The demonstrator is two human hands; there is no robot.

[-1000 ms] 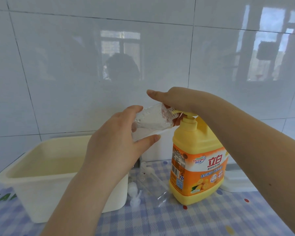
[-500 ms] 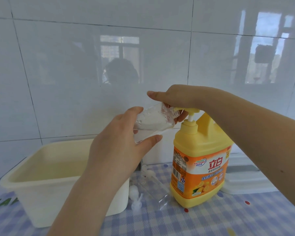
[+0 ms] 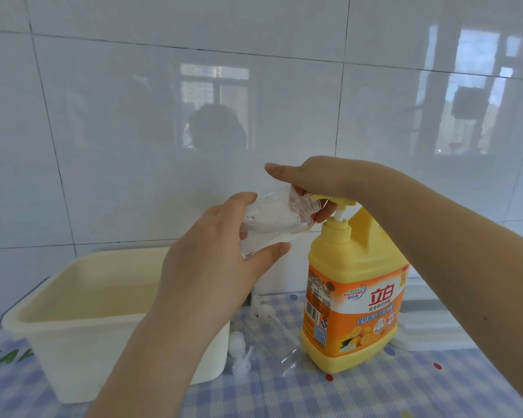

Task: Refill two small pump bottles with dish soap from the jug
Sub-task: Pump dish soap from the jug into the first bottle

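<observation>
The yellow dish soap jug [image 3: 354,297] with an orange label stands upright on the checked cloth. My right hand [image 3: 320,179] lies flat on top of its pump head [image 3: 341,202], fingers straight. My left hand [image 3: 221,260] grips a small clear bottle [image 3: 272,221], tilted with its open neck at the pump's spout; clear soap with bubbles is inside it. A second clear bottle [image 3: 272,342] lies on its side on the cloth left of the jug, with two white pump tops [image 3: 239,348] beside it.
A cream plastic tub [image 3: 82,300] sits at the left on the blue checked tablecloth [image 3: 375,393]. A white lidded box [image 3: 429,330] stands behind my right forearm. White wall tiles close off the back.
The pump head has risen: at 1.0 s ago it was pressed down on the jug's collar, now its white stem shows. My left hand keeps the small bottle at the spout.
</observation>
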